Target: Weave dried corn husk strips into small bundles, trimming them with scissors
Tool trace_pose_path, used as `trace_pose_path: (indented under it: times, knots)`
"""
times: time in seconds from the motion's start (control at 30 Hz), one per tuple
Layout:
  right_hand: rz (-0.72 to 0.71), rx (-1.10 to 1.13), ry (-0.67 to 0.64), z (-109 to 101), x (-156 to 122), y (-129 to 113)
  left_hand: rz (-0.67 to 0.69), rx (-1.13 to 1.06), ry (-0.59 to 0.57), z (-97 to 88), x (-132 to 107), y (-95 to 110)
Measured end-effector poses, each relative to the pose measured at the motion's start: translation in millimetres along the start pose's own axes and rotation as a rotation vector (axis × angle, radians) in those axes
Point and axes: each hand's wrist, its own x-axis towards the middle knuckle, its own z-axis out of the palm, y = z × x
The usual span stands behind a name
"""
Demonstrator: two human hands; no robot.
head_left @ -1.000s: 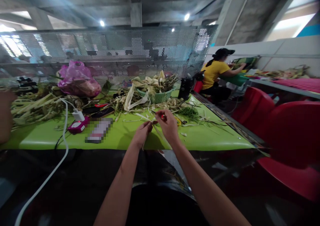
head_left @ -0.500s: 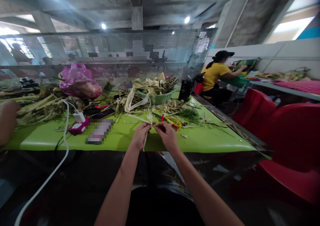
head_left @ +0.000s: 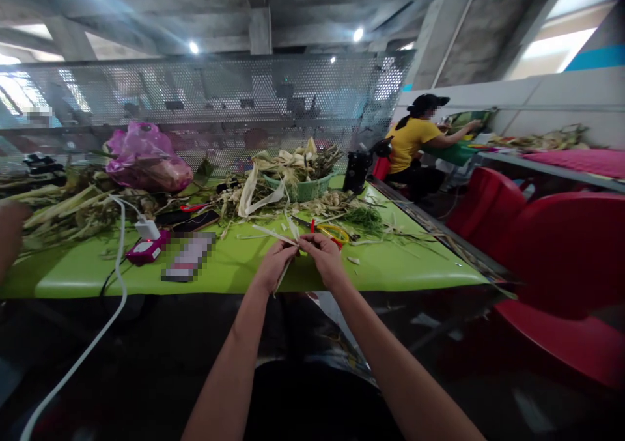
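My left hand (head_left: 276, 266) pinches pale strips of what looks like dried corn husk (head_left: 272, 234), and their ends stick out above and below the fingers. Thumb and fingertips of my right hand (head_left: 324, 258) are closed on the same strips, touching the left fingertips. The exact spot of the grip is partly hidden by the fingers. Just beyond the right hand lie scissors (head_left: 313, 225) with red handles, beside a yellow ring-shaped item (head_left: 338, 234). A wide pale husk (head_left: 250, 193) droops over the near side of a green basket (head_left: 312, 191) heaped with dried husks.
Left on the green table (head_left: 234, 275) are a phone (head_left: 190, 258), a magenta power socket (head_left: 146, 251) with a white cable (head_left: 122, 258), husk piles (head_left: 73, 213) and a purple bag (head_left: 146, 157). Another person's hand (head_left: 10, 232) shows at far left. Red chairs (head_left: 561, 252) stand right.
My right hand has moved in against the left fingertips and the strips. The lower strip end now slants closer under my left hand. The view has shifted slightly right.
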Motion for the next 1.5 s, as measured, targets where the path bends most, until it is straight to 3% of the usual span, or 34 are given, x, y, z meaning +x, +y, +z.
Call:
trace_pose_path:
  times: [0.4, 0.7, 1.2, 1.4, 1.5]
  knots:
    - [-0.036, 0.039, 0.026, 3.3, -1.9, 4.2, 0.039, 0.063, 0.043, -0.7, 4.8, -1.2]
    - [-0.067, 0.027, 0.047, 0.4, -2.1, 5.7, 0.063, 0.164, 0.002, -2.7, 6.6, -4.7]
    - [-0.046, 0.012, 0.07, 0.9, -5.4, 3.6, 0.045, 0.113, 0.013, -3.1, 5.9, -3.0]
    - [-0.236, -0.166, 0.26, 3.3, -13.8, -7.9, 0.099, -0.081, 0.172, -6.0, 9.7, -3.9]
    - [-0.326, -0.31, 0.147, 5.4, -19.9, -13.6, 0.098, -0.151, 0.235, -6.4, 12.0, -4.0]
